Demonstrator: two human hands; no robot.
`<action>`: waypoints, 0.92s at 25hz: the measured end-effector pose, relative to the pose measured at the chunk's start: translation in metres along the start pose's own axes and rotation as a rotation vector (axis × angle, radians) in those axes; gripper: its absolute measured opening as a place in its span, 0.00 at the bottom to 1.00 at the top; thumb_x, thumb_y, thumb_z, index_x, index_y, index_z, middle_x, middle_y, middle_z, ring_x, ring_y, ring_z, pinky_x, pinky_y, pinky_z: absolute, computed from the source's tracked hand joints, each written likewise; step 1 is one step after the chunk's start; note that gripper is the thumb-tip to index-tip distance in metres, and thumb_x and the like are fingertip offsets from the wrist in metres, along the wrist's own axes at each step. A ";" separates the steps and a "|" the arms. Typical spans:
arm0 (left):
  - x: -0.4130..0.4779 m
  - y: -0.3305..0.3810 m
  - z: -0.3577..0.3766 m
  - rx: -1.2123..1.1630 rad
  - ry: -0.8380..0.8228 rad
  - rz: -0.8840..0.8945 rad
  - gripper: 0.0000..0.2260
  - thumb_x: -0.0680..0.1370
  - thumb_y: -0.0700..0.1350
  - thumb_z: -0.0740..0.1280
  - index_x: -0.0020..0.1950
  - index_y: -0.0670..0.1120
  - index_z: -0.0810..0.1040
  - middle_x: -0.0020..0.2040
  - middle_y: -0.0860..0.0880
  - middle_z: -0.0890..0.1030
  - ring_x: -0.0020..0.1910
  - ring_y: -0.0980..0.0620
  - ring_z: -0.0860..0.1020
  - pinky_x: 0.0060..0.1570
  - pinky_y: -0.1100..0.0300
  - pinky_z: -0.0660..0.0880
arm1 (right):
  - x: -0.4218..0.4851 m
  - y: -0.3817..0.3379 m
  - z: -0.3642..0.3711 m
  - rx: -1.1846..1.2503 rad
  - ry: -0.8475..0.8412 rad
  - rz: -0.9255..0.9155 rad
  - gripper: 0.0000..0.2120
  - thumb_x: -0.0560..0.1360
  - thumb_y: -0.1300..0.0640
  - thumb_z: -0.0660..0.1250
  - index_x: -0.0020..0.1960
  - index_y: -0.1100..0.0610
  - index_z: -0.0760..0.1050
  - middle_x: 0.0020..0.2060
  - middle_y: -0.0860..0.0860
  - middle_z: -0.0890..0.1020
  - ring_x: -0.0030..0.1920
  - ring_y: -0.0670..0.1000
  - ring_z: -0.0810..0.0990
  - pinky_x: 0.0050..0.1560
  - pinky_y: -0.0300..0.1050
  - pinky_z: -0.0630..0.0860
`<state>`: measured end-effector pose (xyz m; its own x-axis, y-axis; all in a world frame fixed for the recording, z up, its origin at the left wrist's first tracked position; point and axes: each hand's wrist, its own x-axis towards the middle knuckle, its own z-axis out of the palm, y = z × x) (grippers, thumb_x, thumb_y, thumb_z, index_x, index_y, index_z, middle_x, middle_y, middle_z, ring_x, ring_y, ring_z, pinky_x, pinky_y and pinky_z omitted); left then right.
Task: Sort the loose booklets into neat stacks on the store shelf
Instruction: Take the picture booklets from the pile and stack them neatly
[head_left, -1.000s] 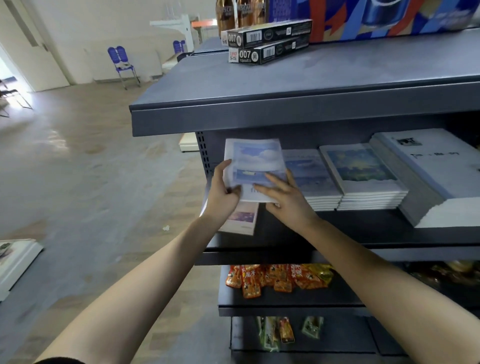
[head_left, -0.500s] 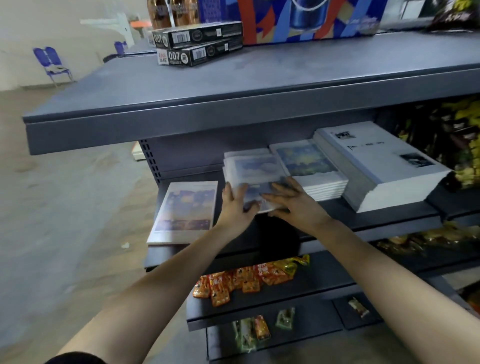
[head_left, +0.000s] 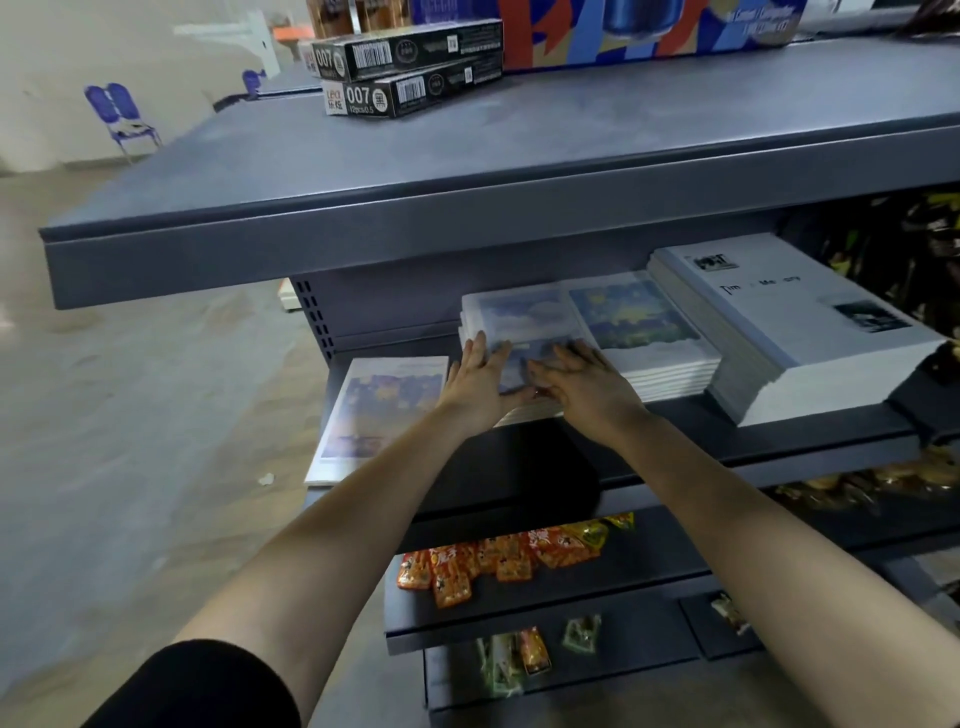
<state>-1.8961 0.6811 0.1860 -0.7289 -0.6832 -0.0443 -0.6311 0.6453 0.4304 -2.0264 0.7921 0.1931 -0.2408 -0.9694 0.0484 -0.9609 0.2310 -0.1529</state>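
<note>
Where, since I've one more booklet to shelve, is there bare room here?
Top shelf: bare in front of the black boxes. Booklet shelf: only the front strip between the loose booklet and the big white stack is free; behind it the stacks crowd.

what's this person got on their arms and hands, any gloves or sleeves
No gloves: the left hand and right hand are bare, with no ring, watch or bracelet showing. A black sleeve covers the left upper arm and ends around the elbow; below it the forearm is bare. The right arm is bare as far as the frame shows.
</note>
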 end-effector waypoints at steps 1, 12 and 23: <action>0.001 0.000 -0.001 0.014 -0.015 -0.007 0.36 0.77 0.60 0.62 0.78 0.51 0.48 0.78 0.44 0.40 0.76 0.47 0.39 0.74 0.51 0.43 | 0.001 -0.001 -0.001 0.002 -0.012 0.004 0.26 0.80 0.59 0.53 0.75 0.44 0.54 0.77 0.53 0.50 0.76 0.57 0.45 0.74 0.46 0.41; -0.047 -0.051 -0.003 0.061 0.042 -0.065 0.37 0.78 0.62 0.57 0.77 0.46 0.43 0.78 0.48 0.43 0.77 0.49 0.43 0.74 0.47 0.43 | 0.010 -0.043 -0.017 -0.031 -0.101 0.176 0.29 0.74 0.59 0.59 0.74 0.50 0.57 0.74 0.55 0.56 0.72 0.68 0.53 0.70 0.67 0.53; -0.101 -0.133 -0.016 0.212 0.099 -0.176 0.30 0.69 0.62 0.69 0.58 0.40 0.71 0.58 0.38 0.69 0.57 0.37 0.69 0.52 0.50 0.69 | 0.014 -0.149 0.059 0.157 -0.261 -0.249 0.33 0.76 0.48 0.58 0.76 0.53 0.50 0.76 0.57 0.46 0.75 0.58 0.38 0.74 0.57 0.48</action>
<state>-1.7346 0.6591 0.1477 -0.5807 -0.8140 -0.0091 -0.7944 0.5642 0.2251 -1.8781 0.7392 0.1585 0.0593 -0.9874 -0.1468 -0.9478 -0.0095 -0.3187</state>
